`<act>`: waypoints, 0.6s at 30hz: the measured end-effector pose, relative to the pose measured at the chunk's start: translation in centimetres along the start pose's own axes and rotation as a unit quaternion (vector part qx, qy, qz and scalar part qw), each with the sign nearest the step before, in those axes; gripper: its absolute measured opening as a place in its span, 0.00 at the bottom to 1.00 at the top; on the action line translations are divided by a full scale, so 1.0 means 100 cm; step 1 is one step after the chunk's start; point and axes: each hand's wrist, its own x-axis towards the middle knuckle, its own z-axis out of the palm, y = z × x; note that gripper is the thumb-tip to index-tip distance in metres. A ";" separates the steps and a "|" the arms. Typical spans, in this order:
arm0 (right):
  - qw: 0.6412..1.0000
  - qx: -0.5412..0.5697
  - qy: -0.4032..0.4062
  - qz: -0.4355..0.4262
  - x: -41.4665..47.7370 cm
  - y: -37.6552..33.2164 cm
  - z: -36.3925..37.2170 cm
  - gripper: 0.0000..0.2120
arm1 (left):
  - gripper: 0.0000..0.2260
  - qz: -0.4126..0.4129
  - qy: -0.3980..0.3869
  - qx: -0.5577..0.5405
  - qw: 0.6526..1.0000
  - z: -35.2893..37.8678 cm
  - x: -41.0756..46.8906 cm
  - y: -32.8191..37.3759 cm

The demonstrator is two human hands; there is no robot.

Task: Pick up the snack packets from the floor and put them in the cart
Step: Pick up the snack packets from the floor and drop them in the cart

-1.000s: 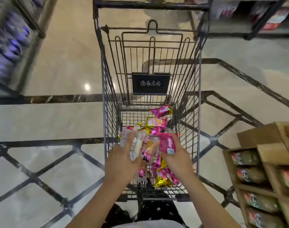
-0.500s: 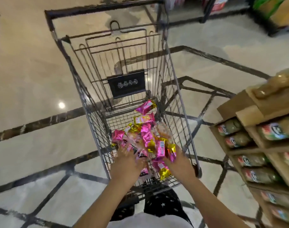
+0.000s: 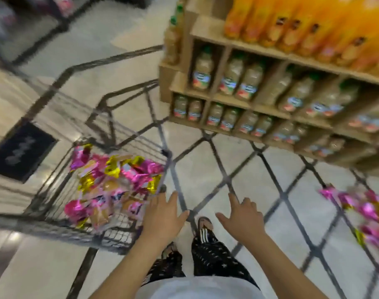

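Observation:
A wire shopping cart point(image 3: 55, 117) stands at the left, and several pink and gold snack packets point(image 3: 113, 184) lie in a heap on its bottom. More pink and gold snack packets point(image 3: 365, 210) lie on the floor at the far right, blurred. My left hand point(image 3: 162, 214) hovers with spread fingers just right of the cart's near corner and holds nothing. My right hand point(image 3: 242, 216) is over the bare floor between cart and floor packets, fingers spread, also holding nothing.
A wooden display shelf point(image 3: 259, 108) with juice bottles fills the upper right, close to the cart's right side. My legs and a sandalled foot point(image 3: 203, 225) are below the hands. The floor is pale tile with dark diagonal lines.
Both hands have let the packets drop into the cart and pulled out of it. My view has swung to the right, bringing the shelf and the packets on the floor into sight.

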 end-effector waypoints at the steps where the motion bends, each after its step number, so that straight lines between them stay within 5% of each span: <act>1: 1.000 0.015 0.006 0.027 -0.008 0.019 0.004 0.36 | 0.29 0.034 -0.013 0.025 0.999 0.005 0.003 0.018; 9: 0.961 0.157 -0.008 0.228 -0.065 0.165 0.043 0.35 | 0.31 0.245 -0.101 0.165 0.950 0.055 0.013 0.172; 18: 0.898 0.257 0.001 0.358 -0.115 0.342 0.080 0.34 | 0.31 0.365 -0.122 0.227 0.895 0.145 -0.001 0.370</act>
